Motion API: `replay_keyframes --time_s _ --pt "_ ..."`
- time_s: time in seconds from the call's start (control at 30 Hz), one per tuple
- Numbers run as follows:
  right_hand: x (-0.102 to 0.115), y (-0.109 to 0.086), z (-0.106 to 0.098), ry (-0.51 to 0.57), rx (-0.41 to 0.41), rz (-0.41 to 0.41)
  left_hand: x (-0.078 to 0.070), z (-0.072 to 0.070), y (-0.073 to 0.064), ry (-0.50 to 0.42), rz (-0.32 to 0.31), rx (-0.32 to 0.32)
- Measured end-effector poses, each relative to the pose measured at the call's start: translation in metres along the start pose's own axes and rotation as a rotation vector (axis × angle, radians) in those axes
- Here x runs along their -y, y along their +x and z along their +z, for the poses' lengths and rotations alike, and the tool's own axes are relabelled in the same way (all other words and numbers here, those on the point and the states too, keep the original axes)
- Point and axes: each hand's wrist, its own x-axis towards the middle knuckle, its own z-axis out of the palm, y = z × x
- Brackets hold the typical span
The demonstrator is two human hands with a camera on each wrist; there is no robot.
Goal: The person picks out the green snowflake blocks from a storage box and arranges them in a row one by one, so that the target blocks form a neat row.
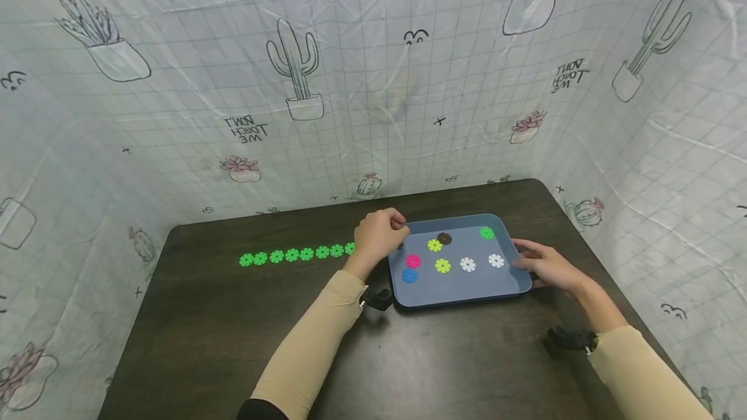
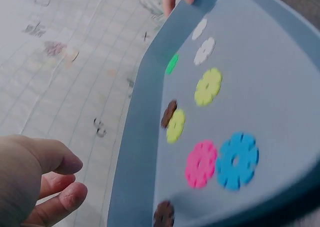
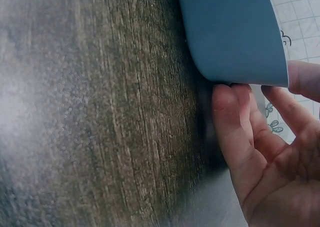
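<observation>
A blue-grey tray [image 1: 461,291] sits on the dark table with flat, notched plastic discs in it. My right hand [image 1: 551,268] holds the tray's right side, thumb over the rim and other fingers against the outer wall. Just above the left rim is my left hand [image 1: 376,236], its fingers loosely bent and nothing seen between them. Inside lie a blue disc [image 2: 237,161], a pink disc [image 2: 201,164], two yellow discs [image 2: 208,87], two white discs [image 1: 467,264], a green disc [image 1: 487,233] and two brown discs [image 2: 164,214].
A straight row of several green notched discs [image 1: 292,255] lies on the table [image 1: 245,329] left of the tray; my left hand hides its right end. Behind the table hangs a white cloth [image 1: 373,83] printed with cacti, which also covers both sides.
</observation>
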Motion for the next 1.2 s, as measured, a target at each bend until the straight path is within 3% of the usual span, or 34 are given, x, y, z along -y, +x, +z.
replay_keyframes --time_s 0.7,1.2 --pt "-0.003 0.001 0.001 0.040 -0.008 0.015 -0.071 0.062 0.024 0.148 0.147 0.174" --pt "-0.002 0.001 0.001 0.049 0.000 0.027 -0.093 0.116 0.039 0.273 0.174 0.280"
